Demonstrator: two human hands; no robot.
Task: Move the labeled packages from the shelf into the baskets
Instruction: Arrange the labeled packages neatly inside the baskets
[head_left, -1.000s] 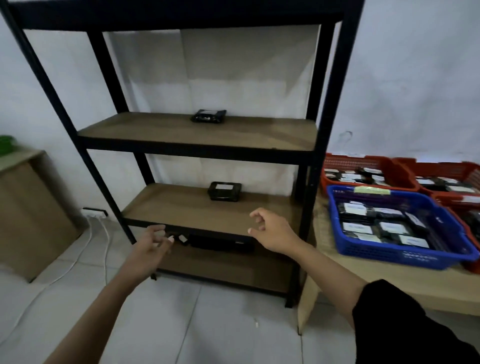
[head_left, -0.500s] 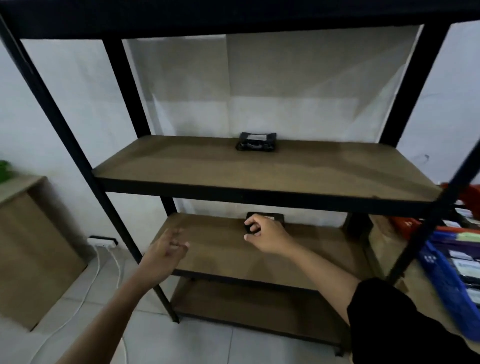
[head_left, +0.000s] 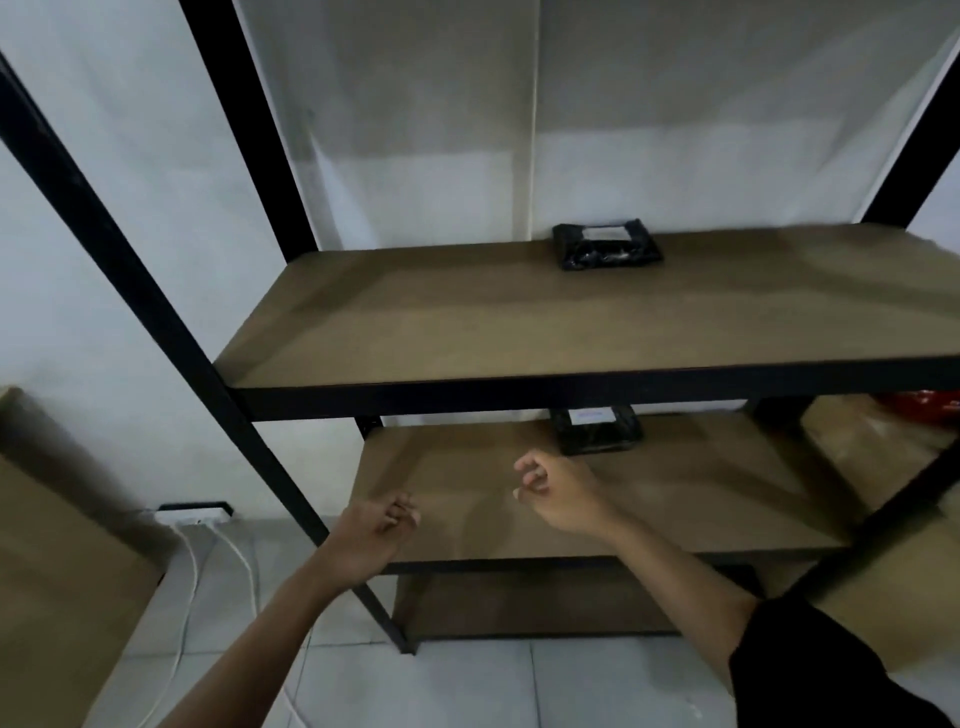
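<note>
Our right hand (head_left: 563, 496) hovers, fingers (head_left: 527, 467) loosely curled and empty, just short of the black plastic-wrapped white-labelled package (head_left: 597, 431) beyond them; left hand (head_left: 374, 532) idles empty.

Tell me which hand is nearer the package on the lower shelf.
Right. The right hand hovers just in front of the lower package; the left hand hangs farther off, near the shelf's front-left edge.

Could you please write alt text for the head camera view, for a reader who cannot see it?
Two bare hands reach toward a black metal shelf; the right hand hangs just short of a black labeled package on the middle board, the left hand lower, both holding nothing. A second package lies on the board above.
</note>
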